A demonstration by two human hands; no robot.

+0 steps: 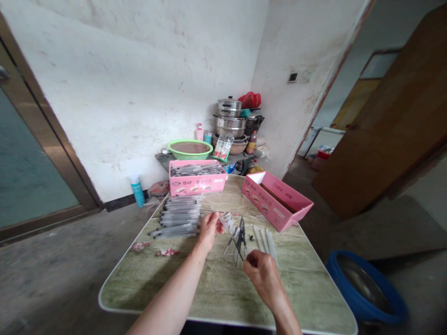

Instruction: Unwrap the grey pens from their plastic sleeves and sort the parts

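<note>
My left hand (210, 229) is closed near the middle of the table, its fingertips around what looks like a clear pen barrel (224, 224). My right hand (262, 271), also closed, pinches the near end of a thin dark pen refill (238, 251); its far end points toward the left hand. Between the hands lies a loose pile of dark-tipped refills (240, 235), with whitish translucent pieces (229, 220) behind it. Empty-looking translucent barrels (266, 239) lie beyond my right hand, near a small black piece (252, 238). Left of my left hand, grey pens (179, 216) are stacked in rows.
A pink box (198, 184) full of pens stands at the table's back left, another pink box (275, 201) at the right. Behind are a green basin (190, 148) and stacked pots (230, 123). A blue tub (366, 286) stands right of the table (146, 288).
</note>
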